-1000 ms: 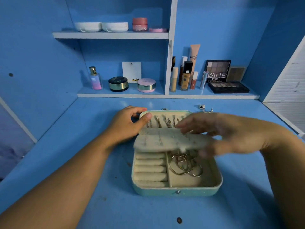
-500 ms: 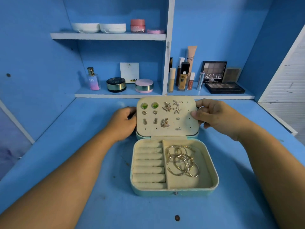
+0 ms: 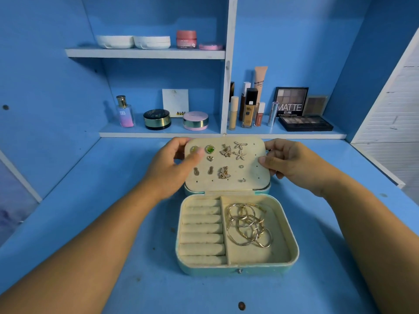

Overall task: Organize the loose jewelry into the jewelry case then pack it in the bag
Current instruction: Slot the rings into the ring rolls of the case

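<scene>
A teal jewelry case [image 3: 238,267] lies open on the blue desk. Its cream earring panel [image 3: 249,175] stands upright at the back, studded with several earrings: green studs, butterflies, starfish. My left hand [image 3: 167,168] grips the panel's left edge, its thumb over one green stud. My right hand [image 3: 292,162] pinches the right edge, thumb in front and fingers behind. Gold hoops [image 3: 247,225] lie tangled in the case's right compartment. The ring rolls [image 3: 201,230] on the left hold nothing. No bag is in view.
The lower shelf behind the case carries a perfume bottle [image 3: 124,112], round compacts [image 3: 157,118], foundation bottles [image 3: 248,107] and an eyeshadow palette [image 3: 305,123]. White tubs [image 3: 133,41] and a pink jar [image 3: 186,39] sit on the upper shelf. A white slatted panel [image 3: 396,123] stands at right.
The earring panel was swung up from over the tray to upright, uncovering the hoops. My right hand went to its right edge; my left thumb came round onto its front.
</scene>
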Tool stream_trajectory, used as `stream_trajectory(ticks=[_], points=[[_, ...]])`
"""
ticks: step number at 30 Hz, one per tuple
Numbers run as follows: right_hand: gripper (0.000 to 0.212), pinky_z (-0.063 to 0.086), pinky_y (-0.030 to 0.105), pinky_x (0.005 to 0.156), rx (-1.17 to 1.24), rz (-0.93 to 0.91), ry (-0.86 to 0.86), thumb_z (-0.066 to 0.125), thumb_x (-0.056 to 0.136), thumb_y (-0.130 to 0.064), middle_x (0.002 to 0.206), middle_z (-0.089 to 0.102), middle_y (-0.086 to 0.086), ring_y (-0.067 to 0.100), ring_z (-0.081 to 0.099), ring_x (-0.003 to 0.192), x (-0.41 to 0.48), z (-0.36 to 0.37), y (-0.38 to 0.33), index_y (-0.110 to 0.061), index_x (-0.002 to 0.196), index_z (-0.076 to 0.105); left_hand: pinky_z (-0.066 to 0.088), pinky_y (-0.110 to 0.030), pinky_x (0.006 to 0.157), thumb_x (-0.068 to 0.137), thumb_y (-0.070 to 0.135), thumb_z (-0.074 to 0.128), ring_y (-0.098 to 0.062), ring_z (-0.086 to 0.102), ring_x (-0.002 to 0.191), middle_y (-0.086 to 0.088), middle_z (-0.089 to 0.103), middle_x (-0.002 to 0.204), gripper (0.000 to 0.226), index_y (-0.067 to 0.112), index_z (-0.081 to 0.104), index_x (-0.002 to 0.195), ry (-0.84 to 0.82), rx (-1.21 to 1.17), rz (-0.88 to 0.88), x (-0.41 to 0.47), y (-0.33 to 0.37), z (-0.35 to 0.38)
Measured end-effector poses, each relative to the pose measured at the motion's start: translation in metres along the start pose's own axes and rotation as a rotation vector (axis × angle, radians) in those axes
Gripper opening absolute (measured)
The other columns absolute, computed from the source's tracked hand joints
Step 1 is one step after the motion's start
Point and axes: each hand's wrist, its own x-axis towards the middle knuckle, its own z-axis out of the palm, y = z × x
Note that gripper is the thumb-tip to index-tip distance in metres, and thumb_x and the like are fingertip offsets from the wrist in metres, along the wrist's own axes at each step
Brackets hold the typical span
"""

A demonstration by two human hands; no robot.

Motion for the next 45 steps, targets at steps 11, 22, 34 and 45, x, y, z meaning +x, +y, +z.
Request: stream_trajectory(ticks=[11, 22, 34, 45], points=[[0.016, 0.046, 0.022, 0.058, 0.045, -0.028, -0.012, 0.062, 0.09, -0.015, 0.062, 0.063, -0.007, 0.009, 0.053, 0.059, 0.001, -0.001, -0.001, -0.018, 0.106, 0.061, 0.051, -0.041, 0.097, 0.046, 0.059, 0.082, -0.012, 0.059, 0.113, 0.012, 0.056, 0.124, 0.099, 0.048, 0.033, 0.131, -0.035, 0.117, 0.056, -0.004, -0.001, 0.017], [0.019, 0.048, 0.022, 0.058, 0.077, -0.065, -0.017, 0.062, 0.089, -0.015, 0.073, 0.063, 0.008, 0.011, 0.054, 0.06, 0.002, 0.0, -0.001, -0.015, 0.107, 0.06, 0.056, -0.039, 0.086, 0.052, 0.061, 0.085, -0.003, 0.06, 0.1, 0.017, 0.061, 0.109, 0.087, 0.041, 0.038, 0.123, 0.083, 0.155, 0.07, -0.007, 0.007, 0.023], [0.021, 0.046, 0.031, 0.065, -0.001, -0.026, 0.063, 0.063, 0.09, -0.017, 0.072, 0.055, 0.0, 0.016, 0.051, 0.065, 0.01, 0.009, 0.016, -0.02, 0.11, 0.06, 0.048, -0.032, 0.088, 0.085, 0.06, 0.059, -0.015, 0.057, 0.101, 0.005, 0.056, 0.111, 0.049, 0.032, 0.054, 0.126, 0.098, 0.244, -0.005, 0.002, -0.006, 0.008], [0.033, 0.037, 0.018, 0.07, -0.581, -0.095, 0.007, 0.052, 0.094, -0.037, 0.106, 0.052, 0.002, 0.011, 0.05, 0.082, 0.011, 0.011, 0.019, -0.021, 0.122, 0.06, 0.04, -0.029, 0.1, 0.086, 0.044, 0.066, -0.009, 0.047, 0.104, 0.006, 0.044, 0.114, 0.044, 0.025, 0.059, 0.125, 0.046, 0.372, -0.03, 0.001, -0.012, 0.011]])
